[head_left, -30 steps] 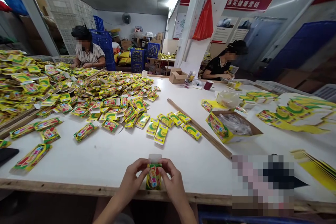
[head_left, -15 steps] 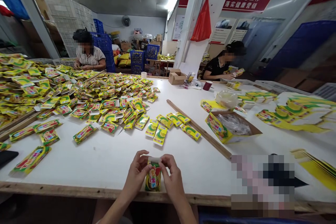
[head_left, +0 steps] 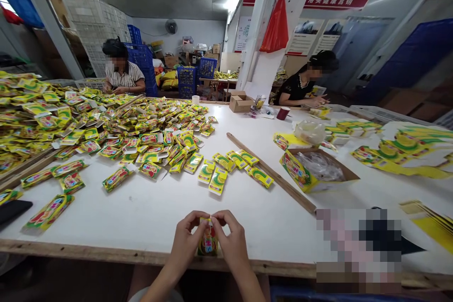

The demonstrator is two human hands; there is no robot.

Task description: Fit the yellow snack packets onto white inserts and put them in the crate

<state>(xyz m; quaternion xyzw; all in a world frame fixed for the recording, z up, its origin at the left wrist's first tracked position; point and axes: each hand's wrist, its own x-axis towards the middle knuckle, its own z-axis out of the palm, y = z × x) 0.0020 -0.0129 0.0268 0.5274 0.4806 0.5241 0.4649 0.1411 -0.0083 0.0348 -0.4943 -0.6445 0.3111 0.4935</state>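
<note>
A small printed carton (head_left: pixel 208 241) in yellow, green and red stands near the table's front edge, its lettering turned sideways. My left hand (head_left: pixel 187 236) grips its upper left side, thumb on the front face. From the right, my right hand (head_left: pixel 231 235) pinches the top edge. The fingertips of both hands meet over the top end and hide most of the flap. Beyond my hands, several like cartons (head_left: pixel 217 180) lie loose on the white table (head_left: pixel 152 214).
A big heap of cartons (head_left: pixel 116 127) covers the table's left side. A wooden strip (head_left: pixel 272 172) runs diagonally, beside an open box (head_left: pixel 318 172) holding clear plastic. Flat yellow card (head_left: pixel 430 229) lies at right. Two people (head_left: pixel 123 73) sit across the table.
My fingers have come together over the carton's top, where the pale flap stood up between them before. The view has shifted slightly.
</note>
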